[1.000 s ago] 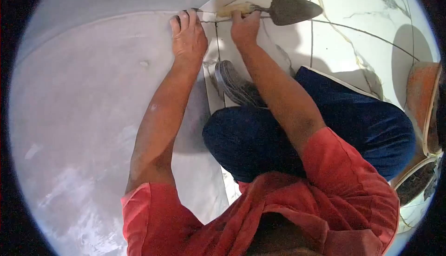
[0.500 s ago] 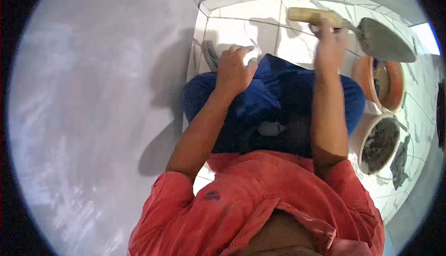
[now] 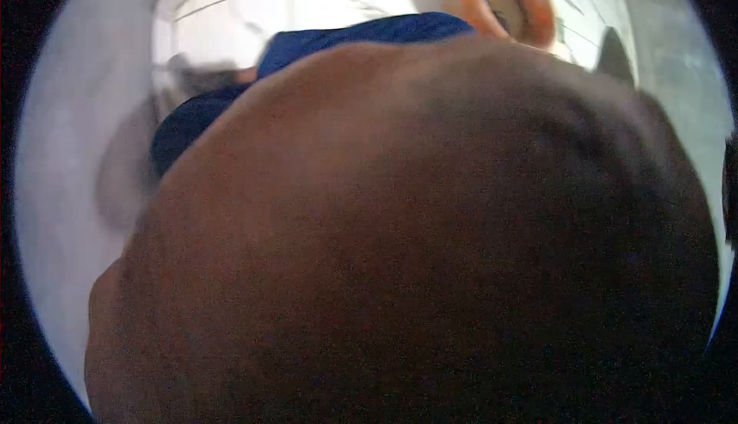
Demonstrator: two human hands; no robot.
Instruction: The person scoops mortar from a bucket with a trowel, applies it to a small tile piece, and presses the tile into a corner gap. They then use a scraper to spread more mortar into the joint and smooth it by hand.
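A bare arm or hand (image 3: 400, 216), very close to the camera and blurred, covers most of the view. It appears to be my right one, raised, with its fingers hidden. Beyond its right edge a grey pointed shape (image 3: 615, 55) sticks up, which looks like the blade tip of the trowel; the handle is out of sight. At the left, by my knee in blue trousers (image 3: 192, 128), shows a small patch of skin, probably my left hand (image 3: 246, 76). Its fingers cannot be made out.
An orange bucket (image 3: 547, 16) with something yellow and dark inside stands on the white tiled floor (image 3: 338, 1) at top right. Grey walls rise at the left (image 3: 69, 155) and right (image 3: 676, 55).
My right arm has come up right in front of the camera and blocks most of the scene. The view has shifted, and the bucket of grey mix is now out of sight.
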